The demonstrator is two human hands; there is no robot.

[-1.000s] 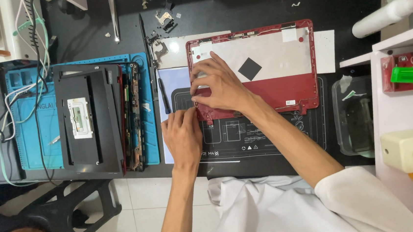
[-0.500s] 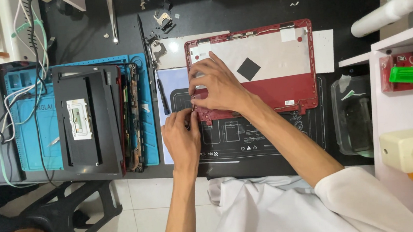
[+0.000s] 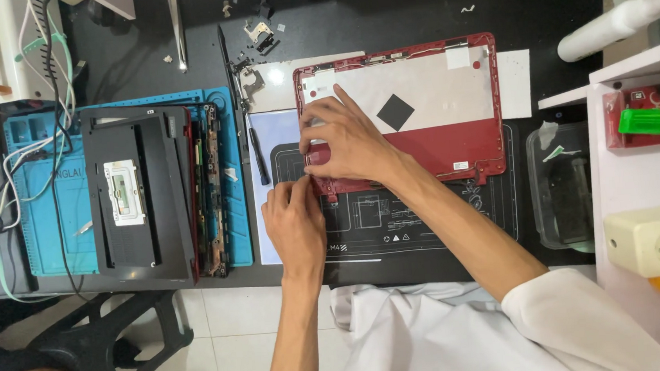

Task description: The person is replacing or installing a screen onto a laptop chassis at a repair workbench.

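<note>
A red laptop lid shell [image 3: 453, 148] lies inside-up on a black work mat [image 3: 427, 221], with a white sheet and a black diamond patch [image 3: 396, 113] in it. My right hand [image 3: 346, 141] lies flat on the shell's left part, fingers spread and pressing down. My left hand [image 3: 293, 220] is at the shell's near left corner, its fingertips pinched against the edge there. Whether it holds a small tool or part is hidden by the fingers.
On a blue mat [image 3: 41, 208] at the left lie a black laptop base [image 3: 138, 193] and a circuit board [image 3: 213, 191]. White cables [image 3: 2, 211] trail off left. A black pen-like tool [image 3: 259, 156] and metal hinges [image 3: 246, 66] lie beside the shell. A clear plastic box [image 3: 565, 186] and white shelves [image 3: 644, 184] stand right.
My left hand has crept a little up to the shell's near left corner. My right hand stays pressed on the shell.
</note>
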